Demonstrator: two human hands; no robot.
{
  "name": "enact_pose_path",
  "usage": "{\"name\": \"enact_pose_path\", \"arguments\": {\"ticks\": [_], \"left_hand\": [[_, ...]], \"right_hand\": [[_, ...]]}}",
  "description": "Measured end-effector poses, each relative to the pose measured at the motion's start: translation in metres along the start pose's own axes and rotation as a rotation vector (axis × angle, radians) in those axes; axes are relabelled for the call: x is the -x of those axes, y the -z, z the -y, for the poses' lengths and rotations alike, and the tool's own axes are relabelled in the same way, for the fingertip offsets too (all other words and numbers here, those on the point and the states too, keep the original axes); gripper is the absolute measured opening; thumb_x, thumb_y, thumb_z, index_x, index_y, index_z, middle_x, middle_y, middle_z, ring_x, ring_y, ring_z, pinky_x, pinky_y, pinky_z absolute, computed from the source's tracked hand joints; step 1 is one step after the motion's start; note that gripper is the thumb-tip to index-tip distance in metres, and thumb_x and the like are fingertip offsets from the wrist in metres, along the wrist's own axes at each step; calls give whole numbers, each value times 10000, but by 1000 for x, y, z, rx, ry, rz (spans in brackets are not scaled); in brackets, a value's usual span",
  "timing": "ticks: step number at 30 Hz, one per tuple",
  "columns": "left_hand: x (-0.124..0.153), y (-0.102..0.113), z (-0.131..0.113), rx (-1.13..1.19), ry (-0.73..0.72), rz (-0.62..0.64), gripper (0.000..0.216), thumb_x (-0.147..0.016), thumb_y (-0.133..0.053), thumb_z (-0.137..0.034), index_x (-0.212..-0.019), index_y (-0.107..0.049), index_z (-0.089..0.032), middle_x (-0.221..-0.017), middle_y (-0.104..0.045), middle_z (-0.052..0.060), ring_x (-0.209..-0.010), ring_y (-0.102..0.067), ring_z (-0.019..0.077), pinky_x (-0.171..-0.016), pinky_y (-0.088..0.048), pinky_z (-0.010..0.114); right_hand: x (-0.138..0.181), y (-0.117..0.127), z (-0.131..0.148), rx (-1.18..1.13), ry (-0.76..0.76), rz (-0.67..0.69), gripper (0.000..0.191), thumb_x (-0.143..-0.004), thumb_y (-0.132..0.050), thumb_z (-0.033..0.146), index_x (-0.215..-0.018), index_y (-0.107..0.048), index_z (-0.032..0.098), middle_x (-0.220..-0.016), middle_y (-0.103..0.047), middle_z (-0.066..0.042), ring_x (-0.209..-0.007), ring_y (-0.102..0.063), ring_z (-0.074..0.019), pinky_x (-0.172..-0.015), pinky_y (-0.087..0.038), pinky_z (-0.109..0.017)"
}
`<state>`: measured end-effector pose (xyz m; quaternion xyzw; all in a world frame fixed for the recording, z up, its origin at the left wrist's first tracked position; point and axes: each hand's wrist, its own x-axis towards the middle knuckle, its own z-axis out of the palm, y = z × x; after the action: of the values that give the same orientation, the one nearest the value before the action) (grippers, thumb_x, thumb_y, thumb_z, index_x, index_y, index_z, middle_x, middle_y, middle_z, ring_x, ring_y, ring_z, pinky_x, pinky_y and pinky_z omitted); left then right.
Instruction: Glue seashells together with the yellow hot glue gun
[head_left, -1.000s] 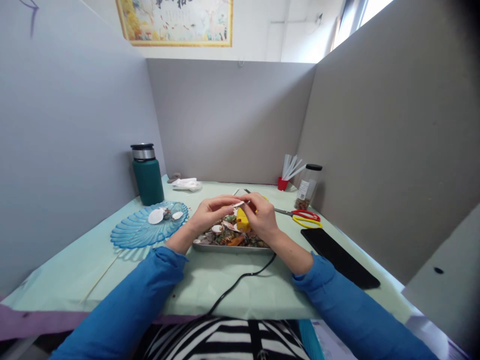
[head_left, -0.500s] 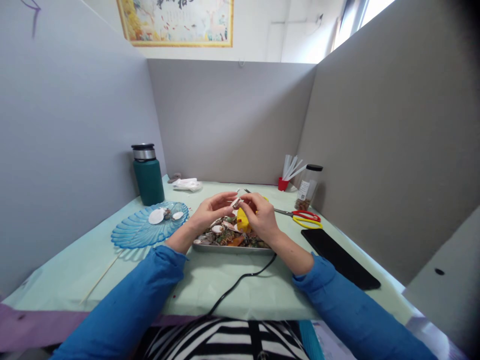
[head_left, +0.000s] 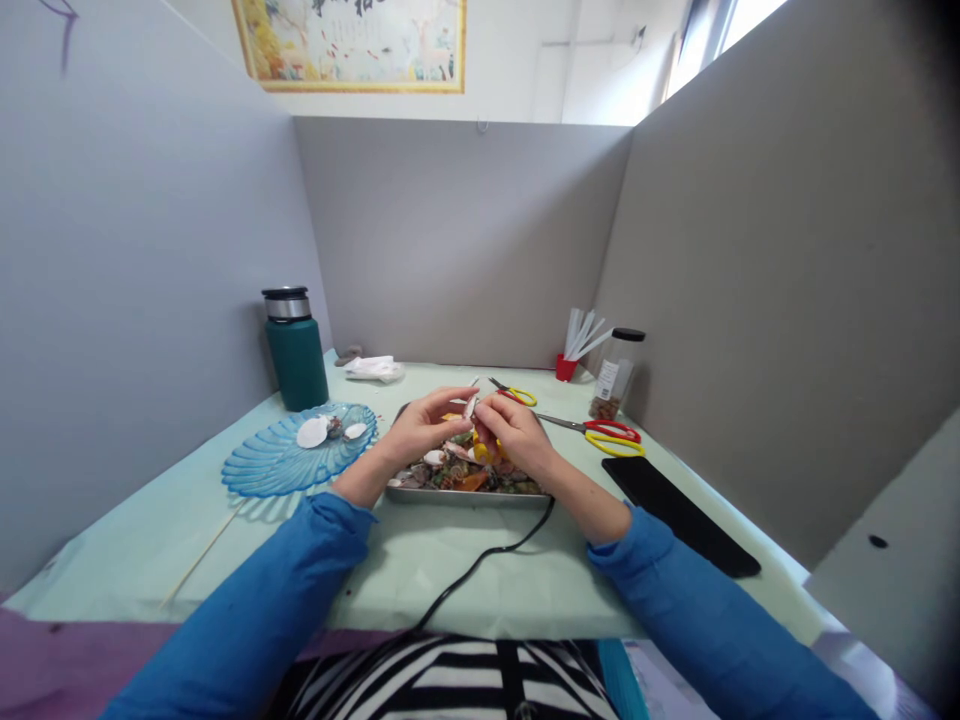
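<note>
My left hand (head_left: 421,428) and my right hand (head_left: 516,433) meet above a metal tray (head_left: 465,493) filled with several shells. Both pinch one small pale shell (head_left: 470,407) between their fingertips. A yellow tool (head_left: 480,452) with a black cord (head_left: 465,575) sits under my right palm, mostly hidden by the hand. Both sleeves are blue.
A blue glass plate (head_left: 277,462) holding a few white shells lies to the left, beside a green flask (head_left: 295,349). Red-and-yellow scissors (head_left: 607,433), a smaller pair (head_left: 514,392), a jar (head_left: 616,373), a red cup of sticks (head_left: 568,363) and a black phone (head_left: 679,515) lie to the right. A thin skewer (head_left: 199,558) lies near the left.
The small shell has been turned from lying flat to standing on edge between my fingertips. My right hand dropped a little, covering more of the yellow tool and uncovering the small scissors behind.
</note>
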<state>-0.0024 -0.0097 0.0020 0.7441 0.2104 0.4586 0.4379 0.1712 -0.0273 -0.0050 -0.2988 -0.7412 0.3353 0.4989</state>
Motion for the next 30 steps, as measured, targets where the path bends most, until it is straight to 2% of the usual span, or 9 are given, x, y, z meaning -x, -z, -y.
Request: {"name": "enact_pose_path", "arguments": {"ticks": [14, 25, 30], "left_hand": [[2, -1, -1, 20, 29, 19, 464, -713, -711, -270, -1156, -620, -162, -1073, -658, 115, -912, -645, 217, -798, -524, 352], [2, 2, 4, 22, 85, 20, 487, -710, -711, -270, -1173, -612, -158, -1163, -628, 125, -935, -637, 219, -800, -519, 335], [1, 2, 4, 22, 90, 20, 494, -711, -711, -257, -1181, -607, -148, -1125, -637, 122, -904, -636, 210, -791, -524, 340]], "right_hand": [[1, 1, 0, -10, -6, 38, 269, -890, -443, 401, -721, -475, 194, -559, -485, 53, -416, -444, -75, -418, -379, -196], [2, 2, -3, 151, 71, -9, 263, -908, -426, 367, -734, -513, 190, -571, -491, 41, -493, -450, -92, -491, -368, -212], [0, 1, -2, 6, 10, 7, 259, -885, -458, 377, -716, -504, 186, -557, -491, 43, -464, -445, -85, -449, -359, -206]]}}
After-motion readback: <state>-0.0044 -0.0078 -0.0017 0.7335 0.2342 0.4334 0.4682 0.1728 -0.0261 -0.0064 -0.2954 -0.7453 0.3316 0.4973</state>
